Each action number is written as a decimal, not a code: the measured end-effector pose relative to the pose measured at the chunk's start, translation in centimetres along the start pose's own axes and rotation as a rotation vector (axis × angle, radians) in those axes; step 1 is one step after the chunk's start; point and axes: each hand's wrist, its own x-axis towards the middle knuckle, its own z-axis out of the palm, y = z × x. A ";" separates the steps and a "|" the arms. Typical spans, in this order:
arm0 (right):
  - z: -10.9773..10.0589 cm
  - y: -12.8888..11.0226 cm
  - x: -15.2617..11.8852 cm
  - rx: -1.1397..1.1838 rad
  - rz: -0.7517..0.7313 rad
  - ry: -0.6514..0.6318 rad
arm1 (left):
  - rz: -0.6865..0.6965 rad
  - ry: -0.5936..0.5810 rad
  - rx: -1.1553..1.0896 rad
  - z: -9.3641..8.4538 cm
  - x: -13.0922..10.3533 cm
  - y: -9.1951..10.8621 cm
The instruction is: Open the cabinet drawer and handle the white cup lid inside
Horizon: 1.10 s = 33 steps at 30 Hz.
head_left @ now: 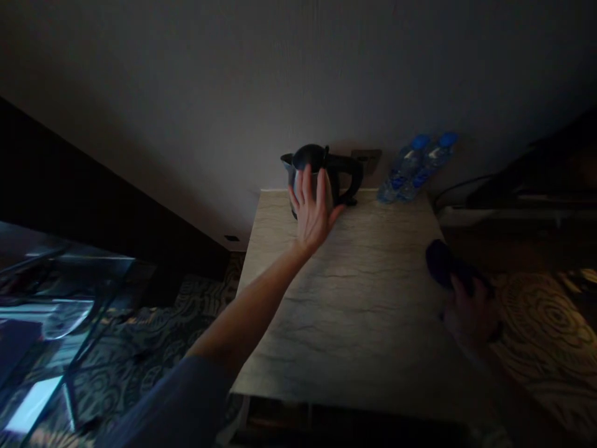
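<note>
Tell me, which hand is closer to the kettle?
Left. The left hand is spread against the kettle at the table's far edge. The right hand is back near the table's right edge, holding a dark object.

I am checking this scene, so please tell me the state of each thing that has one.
kettle: upright, lid shut, at the table's back edge
two water bottles: capped, against the wall
left hand: open, fingers spread on the kettle
right hand: closed around a dark object
</note>
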 end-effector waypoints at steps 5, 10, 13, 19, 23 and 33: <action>-0.5 0.1 -2.0 0.046 -0.004 0.040 | 0.263 -0.505 -0.292 -8.6 -31.1 6.9; -3.0 0.2 -10.0 0.020 -0.188 0.118 | -0.076 -0.514 0.113 -11.3 -50.2 9.0; -5.2 1.9 -15.7 0.021 -0.288 0.104 | -0.190 -0.517 0.213 -11.4 -52.3 10.2; -6.8 7.7 -31.2 0.148 -0.505 0.129 | -0.209 -0.411 0.246 -14.8 -55.8 14.5; -6.7 8.9 -41.2 0.055 -0.575 -0.031 | -0.050 -0.617 0.177 -13.6 -55.2 19.3; -7.7 7.9 -49.2 0.068 -0.468 -0.203 | 0.165 -1.182 0.133 0.8 -50.7 21.4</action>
